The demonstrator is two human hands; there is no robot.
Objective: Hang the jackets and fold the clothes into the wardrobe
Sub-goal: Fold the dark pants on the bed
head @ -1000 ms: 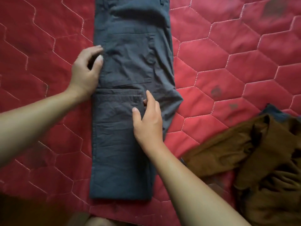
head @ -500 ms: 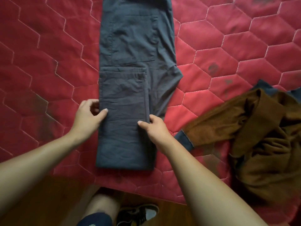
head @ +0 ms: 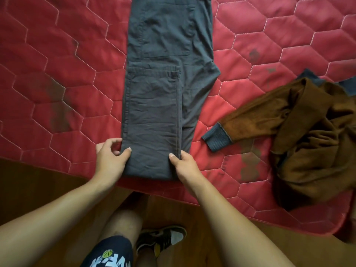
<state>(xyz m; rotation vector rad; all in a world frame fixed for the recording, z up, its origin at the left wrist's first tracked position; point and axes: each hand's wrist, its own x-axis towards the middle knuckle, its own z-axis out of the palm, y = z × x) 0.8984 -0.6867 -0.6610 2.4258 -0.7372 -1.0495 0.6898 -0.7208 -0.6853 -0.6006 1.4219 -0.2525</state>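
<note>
Trousers (head: 154, 105): grey, folded lengthwise, flat on red quilt (head: 57, 74) by its near edge.
Hands: left hand (head: 110, 160) and right hand (head: 185, 166) each pinch a near corner, thumbs on top.
Change: both slid down from mid-leg; I expect the next fold.
Aside: brown jacket (head: 308, 141), unhung.

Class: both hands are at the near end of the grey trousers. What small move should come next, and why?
Probably lift the near end and fold it away toward the far end: the left hand and right hand pinch its corners, and the grey trousers lie long and flat.
</note>
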